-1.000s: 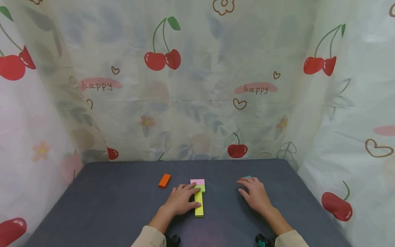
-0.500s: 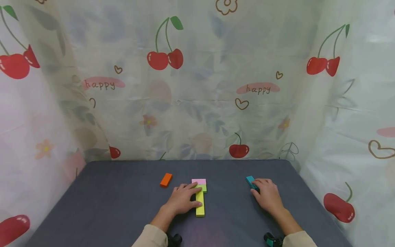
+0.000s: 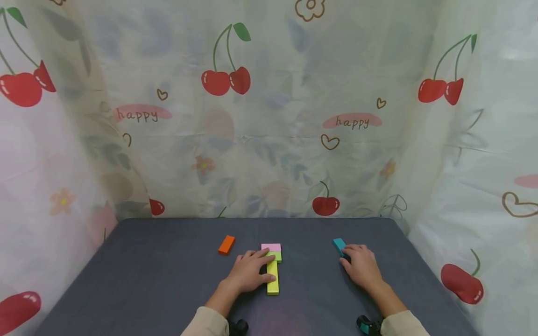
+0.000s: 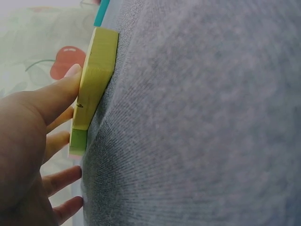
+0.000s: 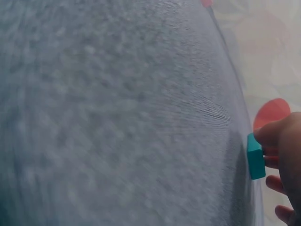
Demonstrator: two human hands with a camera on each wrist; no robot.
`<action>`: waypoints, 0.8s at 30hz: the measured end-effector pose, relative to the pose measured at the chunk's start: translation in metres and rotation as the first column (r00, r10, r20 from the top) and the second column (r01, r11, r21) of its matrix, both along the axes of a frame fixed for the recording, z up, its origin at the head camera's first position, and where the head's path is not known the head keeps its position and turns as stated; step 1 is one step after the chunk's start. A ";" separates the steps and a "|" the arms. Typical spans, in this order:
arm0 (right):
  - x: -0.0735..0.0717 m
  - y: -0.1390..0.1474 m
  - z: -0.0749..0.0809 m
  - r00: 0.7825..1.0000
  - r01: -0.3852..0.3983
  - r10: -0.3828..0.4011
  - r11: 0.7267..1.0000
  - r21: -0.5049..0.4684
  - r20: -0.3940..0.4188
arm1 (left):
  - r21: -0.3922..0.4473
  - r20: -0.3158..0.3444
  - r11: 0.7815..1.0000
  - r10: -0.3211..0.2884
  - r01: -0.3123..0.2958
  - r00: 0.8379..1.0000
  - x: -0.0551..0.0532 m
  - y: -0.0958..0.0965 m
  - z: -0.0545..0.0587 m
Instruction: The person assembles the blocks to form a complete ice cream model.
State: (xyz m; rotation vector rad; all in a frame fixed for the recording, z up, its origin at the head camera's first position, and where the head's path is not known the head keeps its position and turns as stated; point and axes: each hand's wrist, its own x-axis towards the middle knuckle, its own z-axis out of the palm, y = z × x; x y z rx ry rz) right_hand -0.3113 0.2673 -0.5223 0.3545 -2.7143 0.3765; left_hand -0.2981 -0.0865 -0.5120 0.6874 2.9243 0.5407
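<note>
On the dark table a long yellow block (image 3: 272,280), a green block (image 3: 276,256) and a pink block (image 3: 271,247) lie end to end. My left hand (image 3: 247,271) rests on this row. Its thumb touches the yellow block (image 4: 96,70) in the left wrist view, while the other fingers stretch towards the green block (image 4: 78,140) and the table. On the right, my right hand (image 3: 362,265) holds a blue block (image 3: 339,245) at its near end. In the right wrist view the thumb is against the blue block (image 5: 255,157), with fingers on its far side.
An orange block (image 3: 226,245) lies on the table (image 3: 168,270) left of the row. Behind and at both sides hangs a pale curtain (image 3: 269,116) printed with cherries, meeting the table's back edge. Bare cloth lies between the yellow and blue blocks.
My right hand, which covered most of the blue block, moved right and uncovered its far end, then shifted slightly left with it. The left hand stays on the row.
</note>
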 end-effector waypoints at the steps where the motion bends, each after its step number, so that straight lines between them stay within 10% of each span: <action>1: -0.001 -0.001 0.000 1.000 -0.005 0.005 1.000 -0.005 -0.005 | 0.001 -0.002 1.000 0.000 0.000 1.000 0.000 0.000 0.000; 24: -0.023 -0.050 -0.002 0.998 -0.067 0.067 0.996 -0.053 0.015 | 0.007 -0.009 1.000 0.005 -0.005 1.000 0.001 0.001 -0.001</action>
